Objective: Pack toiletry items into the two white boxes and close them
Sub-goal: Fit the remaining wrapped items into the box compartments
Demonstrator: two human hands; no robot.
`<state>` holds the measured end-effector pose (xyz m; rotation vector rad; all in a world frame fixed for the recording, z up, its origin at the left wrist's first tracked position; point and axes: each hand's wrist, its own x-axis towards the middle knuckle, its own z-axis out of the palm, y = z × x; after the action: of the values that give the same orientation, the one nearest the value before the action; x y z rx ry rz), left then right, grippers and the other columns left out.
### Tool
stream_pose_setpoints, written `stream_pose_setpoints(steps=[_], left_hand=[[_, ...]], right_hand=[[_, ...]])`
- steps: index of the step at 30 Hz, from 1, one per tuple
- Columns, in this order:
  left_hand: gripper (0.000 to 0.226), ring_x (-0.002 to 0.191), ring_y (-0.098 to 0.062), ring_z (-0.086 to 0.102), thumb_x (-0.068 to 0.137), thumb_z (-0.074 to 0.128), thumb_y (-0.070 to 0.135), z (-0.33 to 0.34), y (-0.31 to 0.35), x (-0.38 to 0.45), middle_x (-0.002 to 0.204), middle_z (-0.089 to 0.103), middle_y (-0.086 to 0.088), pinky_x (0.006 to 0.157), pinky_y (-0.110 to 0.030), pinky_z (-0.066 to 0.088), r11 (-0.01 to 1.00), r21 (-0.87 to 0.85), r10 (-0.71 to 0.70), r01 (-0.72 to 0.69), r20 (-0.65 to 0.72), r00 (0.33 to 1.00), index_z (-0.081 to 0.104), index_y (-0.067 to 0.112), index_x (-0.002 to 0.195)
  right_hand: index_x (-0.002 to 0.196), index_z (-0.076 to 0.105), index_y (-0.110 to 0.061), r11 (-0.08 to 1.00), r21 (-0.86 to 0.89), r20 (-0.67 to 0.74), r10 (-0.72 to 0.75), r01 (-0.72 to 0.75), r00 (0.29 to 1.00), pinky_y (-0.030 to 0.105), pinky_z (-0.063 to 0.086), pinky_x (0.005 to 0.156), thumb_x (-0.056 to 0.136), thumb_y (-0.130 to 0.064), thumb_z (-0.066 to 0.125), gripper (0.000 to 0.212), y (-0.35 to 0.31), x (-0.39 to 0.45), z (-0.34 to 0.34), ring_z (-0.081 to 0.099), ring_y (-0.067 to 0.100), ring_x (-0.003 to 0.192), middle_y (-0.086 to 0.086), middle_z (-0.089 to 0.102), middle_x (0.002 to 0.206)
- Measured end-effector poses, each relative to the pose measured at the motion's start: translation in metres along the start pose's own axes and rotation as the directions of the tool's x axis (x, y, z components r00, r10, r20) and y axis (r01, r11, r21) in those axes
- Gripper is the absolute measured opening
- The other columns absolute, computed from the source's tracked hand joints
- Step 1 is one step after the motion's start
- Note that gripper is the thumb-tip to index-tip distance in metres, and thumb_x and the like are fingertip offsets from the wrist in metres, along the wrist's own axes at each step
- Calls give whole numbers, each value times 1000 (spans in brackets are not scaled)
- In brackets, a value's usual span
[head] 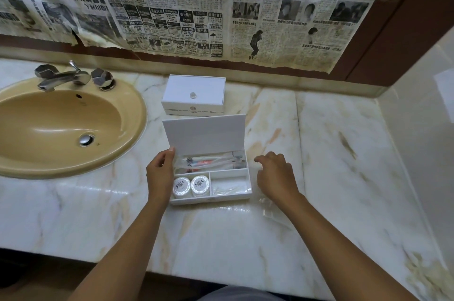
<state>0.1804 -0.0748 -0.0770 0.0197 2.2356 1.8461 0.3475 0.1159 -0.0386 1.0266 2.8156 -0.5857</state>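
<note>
— Both forearms reach in from the near edge of the desk (pixel 344 177). What are the hands doing?

— Her left hand (pixel 159 172) rests against the left wall of the open white box (pixel 211 198), thumb up by the lower left corner of the raised lid (pixel 204 132); whether its grip has closed on the wall I cannot tell. Right hand (pixel 276 175) hovers just right of the box, fingers loosely curled, holding nothing.

— And the contents?

— Wrapped toothbrushes (pixel 208 161) lie in the far compartment, two round soaps (pixel 191 185) near-left, a clear sachet (pixel 228 188) near-right. Behind it, the second white box (pixel 193 94) sits closed, with a small knob on top.

— How will it handle?

— I'd guess light, stiff and smooth, likely to skate on polished marble. Steady one wall, then take the lid by its free top edge and fold it down.

— Anything else?

— A beige sink (pixel 122 133) sits far left.
</note>
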Motion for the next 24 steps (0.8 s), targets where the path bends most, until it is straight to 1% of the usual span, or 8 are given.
stream_pose_setpoints(steps=[3,6,9,13,16,20,21,24], left_hand=[[28,75,-3,59,99,55,32,0,0,0,84,69,4,72,-16,45,1000,2,0,0,0,1000,71,10,90],[27,78,-4,60,99,55,32,0,0,0,86,70,4,74,-17,46,1000,0,-3,3,-3,1000,71,12,91],[26,77,-1,60,99,55,32,0,1,0,85,71,7,73,-15,45,1000,1,-6,6,-4,1000,72,15,90],[26,78,-3,60,99,55,32,0,1,0,85,70,6,74,-17,45,1000,2,-10,10,-6,1000,71,14,90],[25,79,-4,60,99,55,32,1,0,0,85,70,6,75,-17,45,1000,-2,-8,8,-10,1000,71,16,89],[29,79,-9,56,98,56,32,0,-2,2,85,67,0,76,-21,45,1000,-2,-7,7,-10,1000,71,9,90],[29,80,-9,57,98,56,32,0,-2,2,86,68,-1,77,-22,45,1000,-6,-9,9,-11,1000,71,9,91],[29,80,-8,58,98,56,32,0,-1,1,87,69,0,76,-20,46,1000,-13,-10,10,-7,1000,72,9,91]], right_hand=[[128,53,-17,995,-87,113,56,-46,992,35,36,93,85,0,45,47,9,-4,8,39,24,120,4,49,127],[119,58,-13,995,-62,148,91,-83,985,35,40,88,84,4,43,42,14,-7,14,43,24,117,5,52,121],[112,62,-9,995,-26,132,101,-98,986,33,44,84,84,5,43,37,16,-7,16,47,23,111,5,56,115],[109,63,-7,994,-1,111,107,-108,988,33,45,84,84,6,42,35,17,-7,16,48,23,109,5,57,111],[100,65,-10,995,13,98,100,-101,990,32,46,80,84,4,43,30,16,-7,13,49,22,104,3,58,105],[86,61,-14,991,70,67,112,-117,991,29,42,65,88,-11,54,7,17,-5,6,57,22,83,1,62,87],[82,59,-14,988,88,64,121,-126,991,28,40,62,87,-14,57,5,16,-5,4,58,23,78,1,62,83],[74,55,-13,977,157,37,140,-144,989,28,40,59,85,-15,64,14,15,-3,-1,58,22,71,-4,58,71]])
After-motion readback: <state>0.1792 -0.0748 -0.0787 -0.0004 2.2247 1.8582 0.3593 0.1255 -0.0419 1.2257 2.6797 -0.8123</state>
